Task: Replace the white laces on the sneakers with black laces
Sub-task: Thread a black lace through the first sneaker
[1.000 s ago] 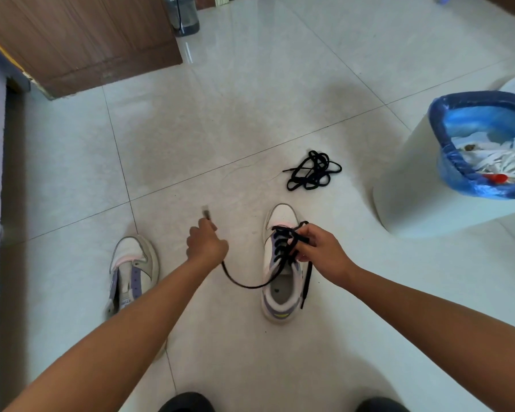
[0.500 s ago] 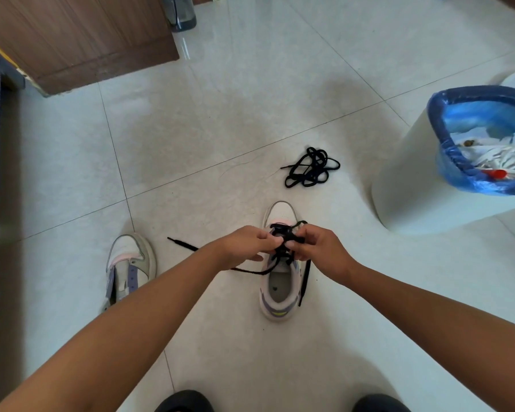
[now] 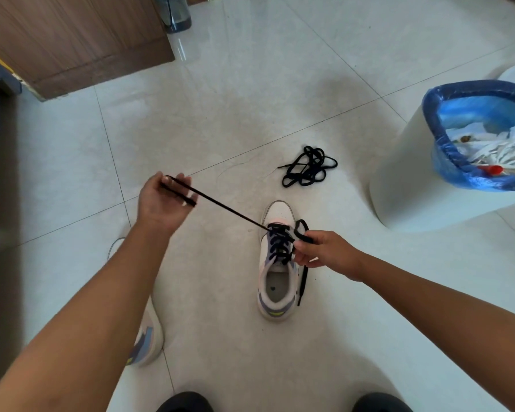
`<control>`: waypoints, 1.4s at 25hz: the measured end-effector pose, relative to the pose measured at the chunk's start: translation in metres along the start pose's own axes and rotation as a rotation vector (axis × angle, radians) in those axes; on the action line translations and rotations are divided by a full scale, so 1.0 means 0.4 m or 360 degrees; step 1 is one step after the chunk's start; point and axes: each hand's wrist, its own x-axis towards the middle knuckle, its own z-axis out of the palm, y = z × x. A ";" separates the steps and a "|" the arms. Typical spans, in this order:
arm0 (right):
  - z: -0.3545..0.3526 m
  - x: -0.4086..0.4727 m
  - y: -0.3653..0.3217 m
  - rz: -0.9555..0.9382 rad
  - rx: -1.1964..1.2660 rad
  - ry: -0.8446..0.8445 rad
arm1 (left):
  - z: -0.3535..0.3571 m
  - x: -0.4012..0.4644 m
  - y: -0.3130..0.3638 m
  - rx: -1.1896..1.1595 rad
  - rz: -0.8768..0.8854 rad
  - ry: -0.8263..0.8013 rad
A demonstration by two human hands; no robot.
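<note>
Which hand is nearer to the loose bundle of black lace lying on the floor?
Right. The right hand is just below the lace bundle, beside the sneaker. The left hand is farther off to its left, pulling a lace end.

Black lace (image 3: pixel 229 209) taut between left hand (image 3: pixel 161 200) and sneaker (image 3: pixel 278 263) — right hand (image 3: pixel 324 251) pinching its loop

Single head view, worn high, looking forward and steeply down; floor (image 3: pixel 250 84) well below, sneaker (image 3: pixel 277 263) near centre, arms reaching in.
</note>
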 end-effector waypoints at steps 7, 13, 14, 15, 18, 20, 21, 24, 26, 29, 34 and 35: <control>0.022 0.000 -0.005 -0.0032 0.0056 0.0095 | 0.028 -0.034 -0.191 0.2696 0.0076 0.0002; 0.035 0.000 -0.013 -0.0095 0.0036 0.0146 | 0.081 -0.074 -0.312 0.1522 -0.0564 -0.0188; 0.031 -0.005 -0.010 -0.0084 0.0049 0.0157 | 0.079 -0.074 -0.308 0.1292 -0.0590 -0.0149; 0.028 -0.008 -0.005 -0.0072 0.0066 0.0165 | 0.074 -0.074 -0.302 0.1136 -0.0604 -0.0127; 0.028 -0.010 -0.004 -0.0068 0.0081 0.0170 | 0.064 -0.083 -0.299 0.1174 -0.0663 -0.0140; 0.037 -0.004 -0.015 -0.0103 0.0058 0.0169 | 0.071 -0.088 -0.304 0.1441 -0.0675 -0.0162; 0.042 -0.001 -0.021 -0.0127 0.0043 0.0166 | 0.078 -0.089 -0.306 0.1536 -0.0659 -0.0181; 0.053 0.003 -0.032 -0.0188 0.0027 0.0164 | 0.096 -0.088 -0.305 0.1489 -0.0667 -0.0239; 0.053 0.002 -0.035 -0.0198 0.0031 0.0161 | 0.099 -0.089 -0.303 0.1311 -0.0662 -0.0215; 0.057 -0.002 -0.029 -0.0149 0.0145 0.0221 | 0.093 -0.084 -0.305 0.0994 -0.0617 -0.0076; 0.082 -0.006 0.007 0.0169 0.1189 0.0385 | 0.083 -0.081 -0.331 0.0237 -0.0464 0.0133; 0.089 0.002 0.011 0.0188 0.1309 0.0393 | 0.082 -0.080 -0.344 0.0138 -0.0456 0.0149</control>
